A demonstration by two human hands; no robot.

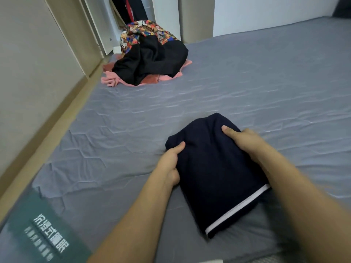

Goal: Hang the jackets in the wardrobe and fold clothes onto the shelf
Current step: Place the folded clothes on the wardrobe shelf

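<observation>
Lower right of the frame: my left hand [171,164] and right hand [245,141] grip a folded navy garment [214,173] by its two long sides, thumbs on top, fingers tucked out of sight beneath. The bundle lies on the grey mattress [247,82], or is lifted slightly off it; I cannot tell which. Its long axis runs from the white-striped hem at lower right up toward the middle of the frame. Both hands hold the far half, so the striped end trails nearest me, unsupported. I judge the fold finished and the carry to the shelf next. The open wardrobe [131,10] shows at the upper left centre, with dark clothes hanging inside; no shelf is in view. A pile of unfolded clothes [150,56] — floral, black and pink — sits at the upper left, near the mattress edge and directly before the wardrobe. Bare mattress stretches between bundle and pile. The left edge of the mattress borders a beige wall [28,73].
</observation>
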